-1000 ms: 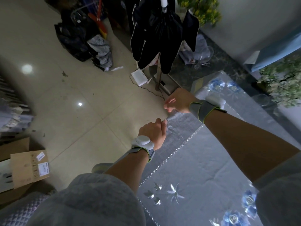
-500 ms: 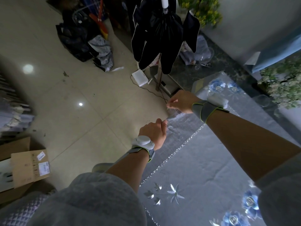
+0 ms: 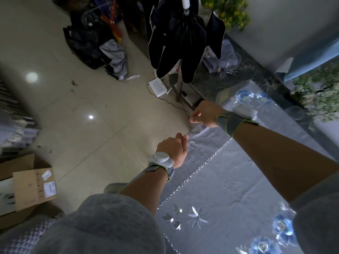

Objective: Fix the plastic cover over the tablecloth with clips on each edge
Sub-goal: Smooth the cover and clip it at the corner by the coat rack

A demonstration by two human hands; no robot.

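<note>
Head view shows both hands at the table's side edge. Left hand [image 3: 173, 150] is closed, pinching the plastic cover [image 3: 200, 133] at the rim; right hand [image 3: 206, 116] pinches the same clear sheet a little farther along. Cover lies over the grey flowered tablecloth [image 3: 229, 195].

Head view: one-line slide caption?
Both hands, left hand and right hand, pinch the clear plastic cover at the edge of the floral tablecloth.
</note>
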